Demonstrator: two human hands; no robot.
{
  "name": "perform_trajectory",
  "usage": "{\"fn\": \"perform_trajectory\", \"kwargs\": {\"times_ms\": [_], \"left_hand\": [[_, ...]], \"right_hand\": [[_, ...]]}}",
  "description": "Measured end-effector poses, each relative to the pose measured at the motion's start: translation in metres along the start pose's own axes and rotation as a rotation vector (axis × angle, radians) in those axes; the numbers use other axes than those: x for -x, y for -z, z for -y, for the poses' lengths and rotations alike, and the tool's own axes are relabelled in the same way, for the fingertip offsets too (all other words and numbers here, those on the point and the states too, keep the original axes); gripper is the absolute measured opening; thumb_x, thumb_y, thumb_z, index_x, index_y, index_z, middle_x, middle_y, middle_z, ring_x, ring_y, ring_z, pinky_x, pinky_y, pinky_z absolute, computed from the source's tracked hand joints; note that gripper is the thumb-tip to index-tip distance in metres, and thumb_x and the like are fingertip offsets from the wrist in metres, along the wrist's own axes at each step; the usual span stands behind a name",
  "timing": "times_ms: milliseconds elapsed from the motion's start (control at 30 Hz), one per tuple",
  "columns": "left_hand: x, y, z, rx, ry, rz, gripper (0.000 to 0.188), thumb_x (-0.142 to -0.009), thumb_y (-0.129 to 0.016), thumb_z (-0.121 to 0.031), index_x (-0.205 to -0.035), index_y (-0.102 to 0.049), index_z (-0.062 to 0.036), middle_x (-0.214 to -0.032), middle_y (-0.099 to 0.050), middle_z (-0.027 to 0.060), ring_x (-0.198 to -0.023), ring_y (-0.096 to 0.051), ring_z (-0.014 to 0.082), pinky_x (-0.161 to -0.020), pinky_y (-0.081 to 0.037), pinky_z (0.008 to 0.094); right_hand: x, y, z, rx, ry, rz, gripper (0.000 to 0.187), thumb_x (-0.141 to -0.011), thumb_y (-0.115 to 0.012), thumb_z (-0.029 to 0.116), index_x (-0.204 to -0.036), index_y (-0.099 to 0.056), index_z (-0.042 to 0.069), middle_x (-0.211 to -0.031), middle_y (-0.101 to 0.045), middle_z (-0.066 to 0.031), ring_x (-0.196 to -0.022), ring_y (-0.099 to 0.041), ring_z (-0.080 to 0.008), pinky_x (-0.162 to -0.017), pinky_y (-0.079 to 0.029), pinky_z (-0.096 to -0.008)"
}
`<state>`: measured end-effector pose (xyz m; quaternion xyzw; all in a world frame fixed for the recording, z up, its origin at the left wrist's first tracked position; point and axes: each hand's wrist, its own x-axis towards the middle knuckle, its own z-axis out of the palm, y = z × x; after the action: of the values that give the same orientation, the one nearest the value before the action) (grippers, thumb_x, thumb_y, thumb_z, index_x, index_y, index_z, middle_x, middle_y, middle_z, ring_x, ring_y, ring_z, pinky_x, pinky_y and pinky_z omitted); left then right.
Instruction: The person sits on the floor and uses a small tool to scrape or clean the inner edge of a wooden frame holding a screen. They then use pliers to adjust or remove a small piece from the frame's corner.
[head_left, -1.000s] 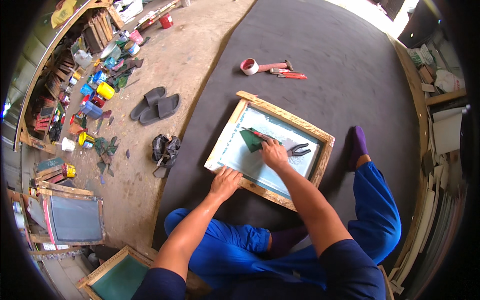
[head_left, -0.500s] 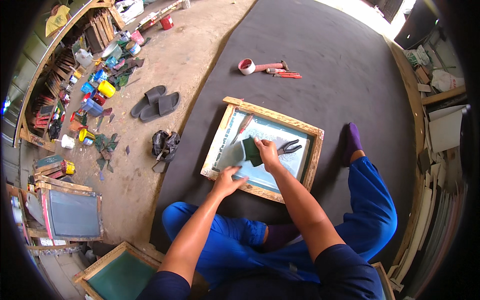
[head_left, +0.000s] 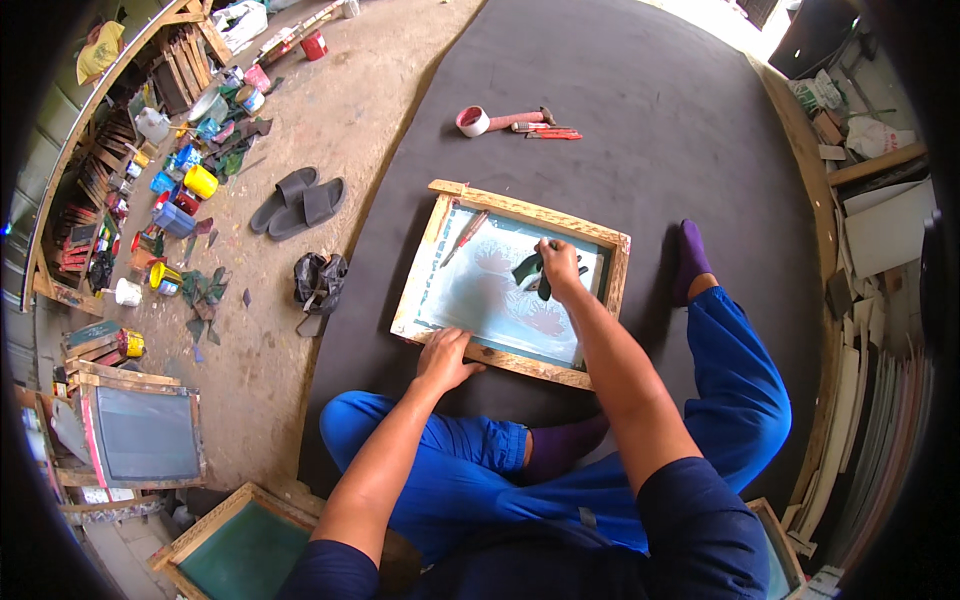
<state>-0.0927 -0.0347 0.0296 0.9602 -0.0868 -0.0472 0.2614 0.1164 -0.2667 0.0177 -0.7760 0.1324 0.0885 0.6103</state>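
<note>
A wooden screen-printing frame [head_left: 620, 290] with pale blue mesh and a faint leafy pattern lies on the dark mat before me. My left hand [head_left: 445, 360] grips its near rail toward the left corner, fingers over the wood and thumb outside. Over the right half of the mesh, my right hand [head_left: 562, 268] pinches a dark green scrap [head_left: 526, 268] that looks like mesh or cloth. Dark pliers lie close under that hand, mostly hidden; whether the fingers touch them I cannot tell. A slim red-handled tool [head_left: 465, 237] rests on the mesh along the left rail.
Beyond the frame lie a tape roll [head_left: 472, 121], a hammer [head_left: 515, 119] and red cutters [head_left: 552, 133]. Black sandals [head_left: 298, 203] and a black bag [head_left: 320, 282] sit on the floor at left, near paint pots [head_left: 200, 182]. Another green screen [head_left: 240, 545] is at lower left.
My left hand has come down onto the near rail. My right hand has moved the green scrap right, away from my left hand and over the pliers. The whole view has shifted slightly.
</note>
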Motion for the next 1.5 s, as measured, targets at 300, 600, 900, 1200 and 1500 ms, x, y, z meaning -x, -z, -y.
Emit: {"fn": "perform_trajectory", "kwargs": {"times_ms": [300, 600, 900, 1200, 1500], "left_hand": [[0.005, -0.018, 0.023, -0.214, -0.114, -0.052, 0.063, -0.074, -0.092, -0.028, -0.128, -0.071, -0.0064, -0.127, -0.07, 0.0063, -0.128, -0.061, 0.0249, -0.118, -0.044, 0.047], [0.007, -0.005, 0.034, -0.179, -0.058, -0.06, 0.053, -0.074, -0.091, -0.027, -0.121, -0.074, -0.0063, -0.12, -0.072, 0.0065, -0.122, -0.063, 0.0258, -0.116, -0.045, 0.0463], [0.003, 0.003, 0.039, -0.133, -0.02, -0.102, 0.051, -0.072, -0.092, -0.022, -0.118, -0.075, -0.0064, -0.116, -0.073, 0.0063, -0.119, -0.065, 0.026, -0.114, -0.046, 0.0466], [0.0, 0.004, 0.04, -0.108, 0.009, -0.134, 0.05, -0.071, -0.093, -0.02, -0.116, -0.075, -0.0046, -0.115, -0.075, 0.0087, -0.119, -0.066, 0.0269, -0.114, -0.046, 0.0475], [-0.013, -0.002, 0.046, -0.118, -0.029, -0.216, 0.048, -0.07, -0.093, -0.018, -0.112, -0.076, -0.0031, -0.109, -0.075, 0.0088, -0.113, -0.067, 0.0281, -0.108, -0.048, 0.044]], "right_hand": [[-0.041, 0.016, 0.032, 0.309, 0.201, 0.054, 0.048, -0.1, -0.07, 0.042, -0.113, -0.07, -0.005, -0.1, -0.075, -0.0202, -0.099, -0.072, -0.0328, -0.089, -0.054, -0.0406], [-0.006, 0.054, 0.0, 1.179, 0.805, 0.331, 0.042, -0.085, -0.068, 0.011, -0.127, -0.065, 0.011, -0.125, -0.063, -0.0116, -0.125, -0.059, -0.0301, -0.106, -0.049, -0.0472], [-0.019, 0.033, 0.002, 1.702, 0.945, 0.373, 0.028, -0.099, -0.063, 0.023, -0.125, -0.072, 0.017, -0.141, -0.056, -0.0085, -0.141, -0.046, -0.0257, -0.115, -0.039, -0.0488], [-0.025, 0.028, 0.002, 1.787, 1.233, 0.443, 0.016, -0.094, -0.067, 0.024, -0.098, -0.081, 0.017, -0.145, -0.054, -0.0077, -0.145, -0.04, -0.0251, -0.127, -0.026, -0.0492], [0.023, 0.036, 0.045, 1.476, 0.789, 0.473, 0.03, -0.094, -0.073, 0.04, -0.117, -0.08, 0.022, -0.153, -0.049, -0.0075, -0.151, -0.034, -0.0275, -0.131, -0.02, -0.0515]]}}
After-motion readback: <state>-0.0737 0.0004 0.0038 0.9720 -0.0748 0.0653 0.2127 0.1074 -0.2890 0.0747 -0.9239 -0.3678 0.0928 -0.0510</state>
